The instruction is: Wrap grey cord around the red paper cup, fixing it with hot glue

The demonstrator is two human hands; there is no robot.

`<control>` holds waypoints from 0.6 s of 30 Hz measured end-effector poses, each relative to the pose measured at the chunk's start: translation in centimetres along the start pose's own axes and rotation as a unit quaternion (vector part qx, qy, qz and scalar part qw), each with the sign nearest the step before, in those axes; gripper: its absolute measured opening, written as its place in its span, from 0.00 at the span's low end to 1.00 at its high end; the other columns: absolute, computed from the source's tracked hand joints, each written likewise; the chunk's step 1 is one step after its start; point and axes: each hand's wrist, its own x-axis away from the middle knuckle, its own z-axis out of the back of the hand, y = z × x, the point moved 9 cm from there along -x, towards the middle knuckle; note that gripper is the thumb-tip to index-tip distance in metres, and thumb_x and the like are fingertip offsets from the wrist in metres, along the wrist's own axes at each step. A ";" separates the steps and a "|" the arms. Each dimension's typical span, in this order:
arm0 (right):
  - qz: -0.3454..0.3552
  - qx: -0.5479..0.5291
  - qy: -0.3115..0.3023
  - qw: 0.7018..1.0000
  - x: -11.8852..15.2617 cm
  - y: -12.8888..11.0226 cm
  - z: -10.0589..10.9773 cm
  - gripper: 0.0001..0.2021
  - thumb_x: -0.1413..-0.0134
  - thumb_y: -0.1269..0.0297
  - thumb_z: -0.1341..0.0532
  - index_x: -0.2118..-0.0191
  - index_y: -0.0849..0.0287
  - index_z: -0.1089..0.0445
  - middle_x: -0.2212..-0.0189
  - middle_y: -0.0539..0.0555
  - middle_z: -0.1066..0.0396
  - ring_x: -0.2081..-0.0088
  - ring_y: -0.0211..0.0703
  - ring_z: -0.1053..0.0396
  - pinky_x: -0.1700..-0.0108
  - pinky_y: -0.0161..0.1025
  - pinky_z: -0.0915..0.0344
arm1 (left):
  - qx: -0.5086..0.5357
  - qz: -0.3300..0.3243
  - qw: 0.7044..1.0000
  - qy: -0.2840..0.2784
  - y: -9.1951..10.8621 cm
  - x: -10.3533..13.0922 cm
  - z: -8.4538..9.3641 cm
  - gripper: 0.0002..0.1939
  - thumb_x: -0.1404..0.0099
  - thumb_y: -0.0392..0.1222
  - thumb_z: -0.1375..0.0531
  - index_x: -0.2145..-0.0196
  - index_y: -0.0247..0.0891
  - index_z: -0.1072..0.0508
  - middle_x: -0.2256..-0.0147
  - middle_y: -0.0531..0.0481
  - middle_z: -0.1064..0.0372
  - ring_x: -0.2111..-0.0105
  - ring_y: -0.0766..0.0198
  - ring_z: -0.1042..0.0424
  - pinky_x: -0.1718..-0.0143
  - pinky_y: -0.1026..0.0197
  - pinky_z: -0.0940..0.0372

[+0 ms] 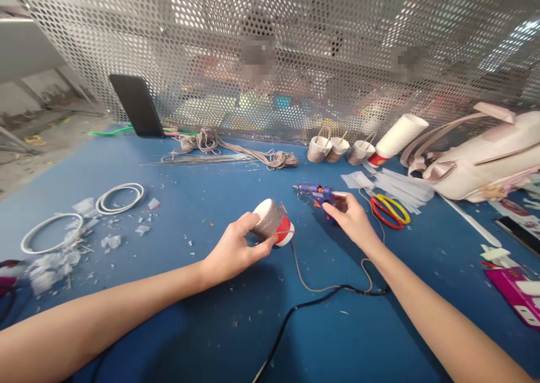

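Observation:
My left hand [238,242] is closed around a paper cup [270,221] tilted on its side above the blue table. Grey-brown cord is wound around much of the cup, and a red printed band shows at its right end. From the cup a loose length of cord [300,273] trails down and off to the right. In my right hand [348,217] is a blue hot glue gun [317,193], its nozzle pointing left and a clear glue stick at its back. The nozzle is apart from the cup.
Behind stand several cord-wrapped cups [319,149], a stack of white paper cups [399,138] and bundled cord [206,140]. Scissors [390,211], glue sticks [400,186] and a pale bag [485,155] lie right. White rings [119,198], scraps and a propped phone [137,106] are left. A black cable [291,315] crosses the front.

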 end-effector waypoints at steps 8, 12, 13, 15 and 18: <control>-0.024 -0.034 -0.113 0.993 -2.0 -0.1 -4.5 0.12 0.56 0.58 0.39 0.69 0.62 0.28 0.71 0.56 0.24 0.65 0.50 0.28 0.61 0.45 0.34 | -0.028 0.001 0.999 0.040 -0.5 -0.2 0.8 0.05 0.44 0.40 0.44 0.74 0.36 0.35 0.75 0.55 0.40 0.74 0.68 0.40 0.72 0.65 0.43; -0.025 -0.046 -0.136 0.989 0.4 -2.0 -3.6 0.14 0.49 0.55 0.43 0.68 0.60 0.27 0.70 0.55 0.23 0.66 0.47 0.26 0.62 0.42 0.33 | -0.034 0.018 0.998 0.056 -1.2 -0.4 1.2 0.05 0.44 0.40 0.44 0.74 0.36 0.34 0.75 0.55 0.40 0.74 0.67 0.39 0.71 0.65 0.42; -0.023 -0.047 -0.150 0.987 1.4 -2.7 -3.3 0.14 0.48 0.54 0.44 0.70 0.59 0.27 0.72 0.54 0.24 0.68 0.46 0.26 0.64 0.41 0.32 | -0.035 0.021 0.997 0.060 -1.3 -0.5 1.2 0.05 0.44 0.40 0.44 0.74 0.36 0.34 0.75 0.55 0.40 0.74 0.67 0.39 0.71 0.65 0.42; -0.015 -0.027 -0.181 0.983 3.5 -4.2 -3.0 0.16 0.46 0.54 0.45 0.76 0.57 0.30 0.79 0.51 0.27 0.71 0.44 0.27 0.66 0.38 0.33 | -0.030 0.022 0.997 0.065 -1.5 -0.6 1.3 0.05 0.44 0.40 0.44 0.73 0.36 0.34 0.74 0.54 0.39 0.73 0.67 0.39 0.70 0.64 0.41; 0.017 -0.015 -0.173 0.985 5.8 -6.3 -2.2 0.15 0.46 0.52 0.44 0.76 0.56 0.31 0.83 0.49 0.30 0.77 0.41 0.30 0.70 0.37 0.32 | -0.017 0.020 0.998 0.062 -1.6 -0.7 1.1 0.06 0.43 0.42 0.44 0.71 0.36 0.32 0.73 0.53 0.37 0.72 0.65 0.37 0.68 0.63 0.40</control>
